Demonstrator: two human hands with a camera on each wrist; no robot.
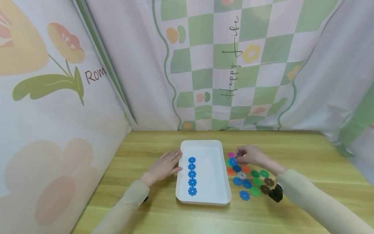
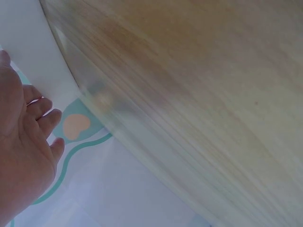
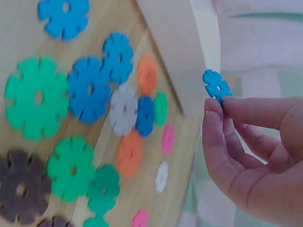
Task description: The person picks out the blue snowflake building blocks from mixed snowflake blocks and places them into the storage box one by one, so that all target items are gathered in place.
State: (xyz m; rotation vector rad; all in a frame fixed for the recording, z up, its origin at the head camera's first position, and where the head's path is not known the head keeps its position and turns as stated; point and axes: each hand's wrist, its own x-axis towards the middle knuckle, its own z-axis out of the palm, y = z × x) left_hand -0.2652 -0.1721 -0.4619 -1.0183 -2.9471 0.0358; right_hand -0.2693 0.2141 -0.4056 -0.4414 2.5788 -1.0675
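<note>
Between thumb and index finger, my right hand (image 1: 252,156) pinches a blue notched snowflake disc (image 3: 217,84), raised above the loose discs just right of the white tray (image 1: 211,172). Several blue snowflake discs (image 1: 192,174) form a straight front-to-back column in the left half of that tray. My left hand (image 1: 163,166) rests against the tray's left side, its fingers extended along the rim. In the left wrist view, the left hand (image 2: 26,137) appears at the left edge beside the white tray wall.
Loose discs lie on the wooden table (image 1: 155,208) right of the tray: blue (image 1: 244,195), green (image 1: 255,191), brown (image 1: 265,189), orange (image 1: 230,171), grey (image 1: 242,175) and pink (image 1: 230,154). A patterned curtain (image 1: 228,65) hangs behind the table, and a printed cloth wall (image 1: 58,123) stands left.
</note>
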